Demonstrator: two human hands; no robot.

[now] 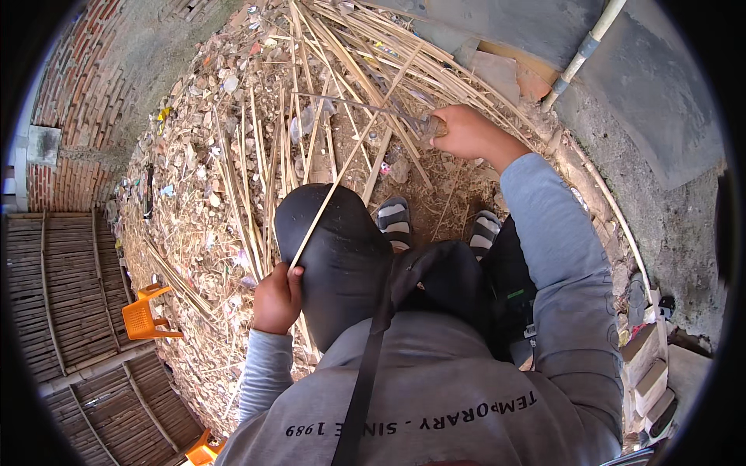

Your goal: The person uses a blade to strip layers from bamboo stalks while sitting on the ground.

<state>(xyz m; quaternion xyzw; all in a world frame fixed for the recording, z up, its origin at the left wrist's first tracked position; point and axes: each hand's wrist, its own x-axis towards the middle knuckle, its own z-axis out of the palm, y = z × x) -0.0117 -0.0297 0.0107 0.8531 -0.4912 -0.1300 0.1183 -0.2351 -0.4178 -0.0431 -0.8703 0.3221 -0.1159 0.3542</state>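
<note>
Hands working a bamboo strip [350, 159]: I am watching left hand [277, 299] fingers pinching its lower end, right hand [464, 130] gripping a blade [365, 105] above the sandalled feet [395, 223], where slipping risks cutting.

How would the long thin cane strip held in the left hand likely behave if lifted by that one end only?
The cane strip is long and very slim, so it would probably flex and droop rather than stay rigid. It looks dry and pale like the stalks piled on the ground, so likely light. Held near one end by the left hand, its far tip might whip about.
</note>
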